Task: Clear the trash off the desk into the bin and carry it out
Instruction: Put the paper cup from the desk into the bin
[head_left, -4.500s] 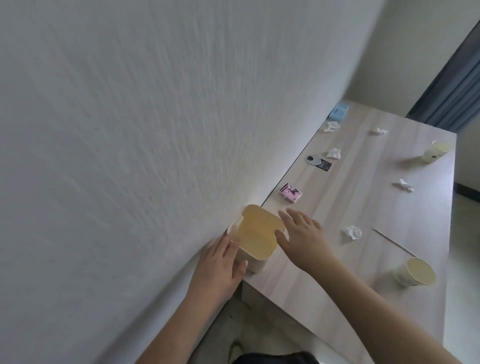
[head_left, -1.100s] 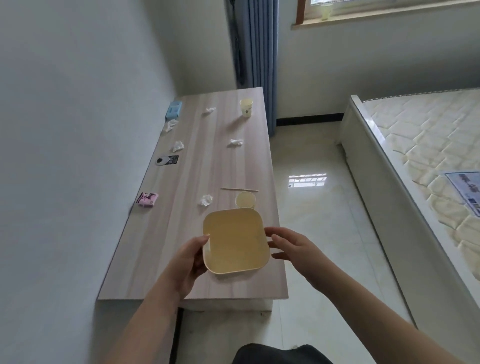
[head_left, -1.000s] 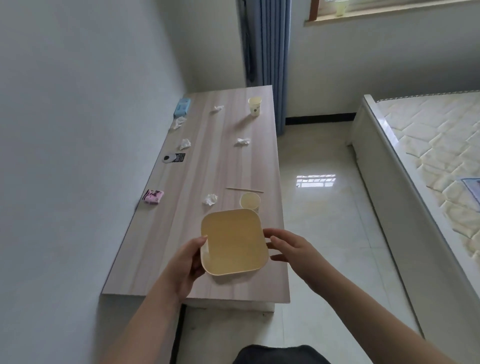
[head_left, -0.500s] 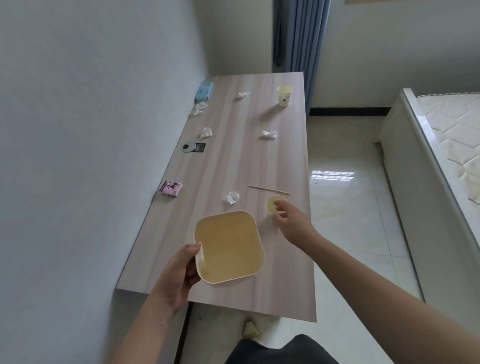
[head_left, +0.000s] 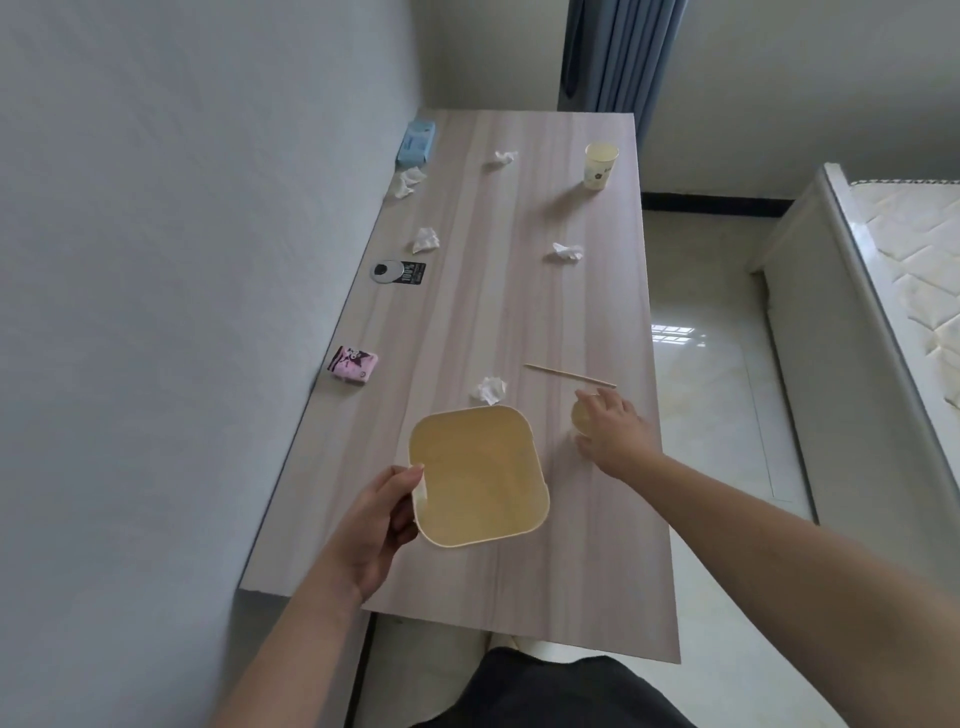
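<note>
Closing on the near paper cup (head_left: 581, 418) at the desk's (head_left: 498, 291) right edge, the right hand (head_left: 613, 431) has left the pale yellow square plastic bin (head_left: 480, 475); grip curled round the cup. Left hand (head_left: 376, 519) alone pinches the bin's left rim. First trash pickup likely under way; crumpled tissue (head_left: 489, 389) lies just beyond the bin.

A blue tissue pack (head_left: 416, 141) lies at the far left corner against the pale wall (head_left: 182, 234), with a black-and-silver card (head_left: 399, 272) and a small pink packet (head_left: 353, 366) nearer along the same edge. Grey-blue curtains (head_left: 613, 52) hang beyond the far end. To the right, a glossy tiled floor (head_left: 711, 415) separates the furniture from a white bed frame (head_left: 831, 322) carrying a quilted mattress (head_left: 914, 249).
</note>
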